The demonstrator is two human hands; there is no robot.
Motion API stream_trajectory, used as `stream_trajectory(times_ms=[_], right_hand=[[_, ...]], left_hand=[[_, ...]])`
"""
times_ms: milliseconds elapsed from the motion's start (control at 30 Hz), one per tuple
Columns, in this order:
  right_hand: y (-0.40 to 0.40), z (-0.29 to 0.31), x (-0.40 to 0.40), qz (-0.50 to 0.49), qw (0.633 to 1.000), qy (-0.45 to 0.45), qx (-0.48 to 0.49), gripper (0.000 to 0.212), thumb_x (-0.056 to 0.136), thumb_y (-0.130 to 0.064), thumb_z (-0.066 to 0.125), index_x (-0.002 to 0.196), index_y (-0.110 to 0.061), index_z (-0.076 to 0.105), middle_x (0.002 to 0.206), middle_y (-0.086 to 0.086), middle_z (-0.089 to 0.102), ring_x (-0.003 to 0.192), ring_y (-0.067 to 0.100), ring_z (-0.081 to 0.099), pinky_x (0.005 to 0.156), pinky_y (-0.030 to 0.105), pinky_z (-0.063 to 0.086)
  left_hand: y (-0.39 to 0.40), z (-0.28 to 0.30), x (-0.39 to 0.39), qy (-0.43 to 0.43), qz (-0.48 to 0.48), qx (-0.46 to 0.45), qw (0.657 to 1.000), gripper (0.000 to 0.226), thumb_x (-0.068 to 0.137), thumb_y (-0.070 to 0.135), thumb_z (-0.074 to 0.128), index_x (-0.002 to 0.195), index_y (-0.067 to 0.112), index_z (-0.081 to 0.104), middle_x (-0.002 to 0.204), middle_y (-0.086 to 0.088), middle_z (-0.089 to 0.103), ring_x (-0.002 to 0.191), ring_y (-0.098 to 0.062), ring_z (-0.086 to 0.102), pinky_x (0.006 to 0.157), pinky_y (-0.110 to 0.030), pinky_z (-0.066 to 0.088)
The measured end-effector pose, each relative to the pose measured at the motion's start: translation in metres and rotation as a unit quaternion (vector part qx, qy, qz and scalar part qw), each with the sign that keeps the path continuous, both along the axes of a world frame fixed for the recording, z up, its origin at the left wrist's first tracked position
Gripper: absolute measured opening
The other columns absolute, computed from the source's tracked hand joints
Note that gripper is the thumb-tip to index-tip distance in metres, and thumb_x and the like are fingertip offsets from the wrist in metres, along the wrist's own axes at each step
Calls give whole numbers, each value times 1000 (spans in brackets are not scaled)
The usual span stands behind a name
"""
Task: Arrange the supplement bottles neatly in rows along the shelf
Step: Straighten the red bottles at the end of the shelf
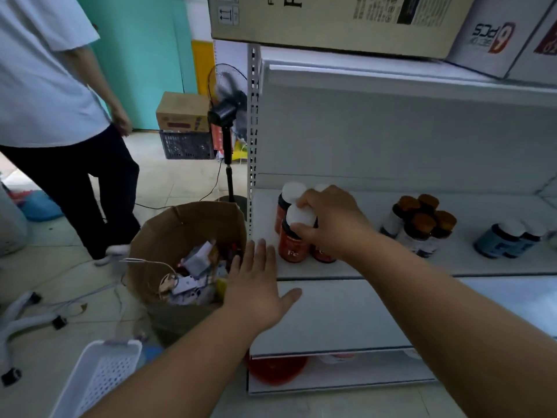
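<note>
At the left end of the white shelf point(376, 267), close to its front edge, the right hand point(328, 224) curls its fingers over the white cap of a red supplement bottle point(291, 239), probably to square it with the red bottles point(284, 206) packed tight around it. The left hand point(256, 285) hovers flat with fingers spread, holding nothing, just off the shelf's left front corner (ready, I judge, to steady the row). Further right stand a brown-capped cluster point(420, 227) and, nearer the right end, blue bottles point(509, 239), each group well apart. Below the corner sits a cardboard bin point(180, 224) of scraps on a tiled floor; a standing fan point(229, 116) and another person point(51, 101) are beyond
</note>
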State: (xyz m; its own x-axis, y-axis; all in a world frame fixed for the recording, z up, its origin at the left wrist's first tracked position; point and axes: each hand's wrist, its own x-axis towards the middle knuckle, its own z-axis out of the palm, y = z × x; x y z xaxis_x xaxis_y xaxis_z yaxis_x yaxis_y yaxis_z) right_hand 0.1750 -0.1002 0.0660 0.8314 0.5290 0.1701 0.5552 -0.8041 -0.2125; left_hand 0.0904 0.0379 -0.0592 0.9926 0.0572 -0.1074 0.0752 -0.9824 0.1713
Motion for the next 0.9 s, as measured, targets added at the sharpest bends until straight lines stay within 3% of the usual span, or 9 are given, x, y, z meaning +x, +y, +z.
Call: stream_trajectory(times_ms=[100,233,333,433,600,667,733,800,900], right_hand=[[1,-10,6,-11,999,-23,-39,50,87,-49,59,131,-26,53,124,8,56,117,26,46,94,35,34],[-12,-23,12,6,997,-72,8,47,88,-52,56,127,-26,57,130,-2,57,122,25,45,96,37,31],[-29,-40,7,-65,990,-108,58,41,91,-41,50,122,-15,61,126,10,59,115,36,51,92,43,38],[-36,-55,6,-58,993,-77,73,40,89,-29,60,123,-9,59,129,16,55,109,39,55,89,46,47],[-43,-39,-8,-72,980,-64,174,26,88,-24,64,111,-12,60,114,8,57,101,27,55,79,34,45],[-50,-25,-24,-76,969,-54,228,24,90,-27,62,111,-17,61,112,0,59,100,18,56,77,30,44],[-55,-6,-40,-72,954,-3,292,16,91,-29,62,106,-26,61,106,-9,62,95,9,59,76,29,50],[-56,13,-54,-56,924,82,368,7,91,-30,63,96,-33,61,101,-14,63,90,7,63,74,28,57],[-50,33,-65,-24,876,167,452,5,89,-28,65,93,-27,64,98,-7,69,87,9,68,69,26,58]], left_hand=[[-2,-8,1,28,-15,23,999,105,87,82,19,155,12,-17,163,-11,-23,149,-29,-23,122,-51,-8],[-3,-11,2,45,-22,36,998,107,85,84,18,153,12,-22,161,-10,-29,148,-29,-26,120,-55,-4],[-2,-11,3,55,-24,42,997,109,84,85,19,153,12,-23,161,-10,-29,148,-28,-26,120,-55,-3],[-2,-12,4,51,-26,57,997,111,83,86,19,154,11,-22,161,-11,-27,149,-29,-25,120,-55,-1],[1,-1,3,66,-21,52,996,108,84,84,24,155,13,-17,164,-9,-22,150,-26,-21,121,-56,-1],[2,7,-3,14,-11,-8,1000,102,85,83,23,158,15,0,167,-7,-3,153,-25,-5,121,-56,4],[-3,20,-19,-95,-15,-164,982,91,86,82,20,155,23,24,160,-1,30,147,-21,25,118,-51,24],[-14,37,-41,-133,-27,-356,925,88,81,88,26,148,33,35,144,16,45,133,-5,42,109,-37,38],[-31,64,-61,-92,8,-516,852,73,66,87,56,128,55,38,129,23,56,118,4,54,98,-30,48]])
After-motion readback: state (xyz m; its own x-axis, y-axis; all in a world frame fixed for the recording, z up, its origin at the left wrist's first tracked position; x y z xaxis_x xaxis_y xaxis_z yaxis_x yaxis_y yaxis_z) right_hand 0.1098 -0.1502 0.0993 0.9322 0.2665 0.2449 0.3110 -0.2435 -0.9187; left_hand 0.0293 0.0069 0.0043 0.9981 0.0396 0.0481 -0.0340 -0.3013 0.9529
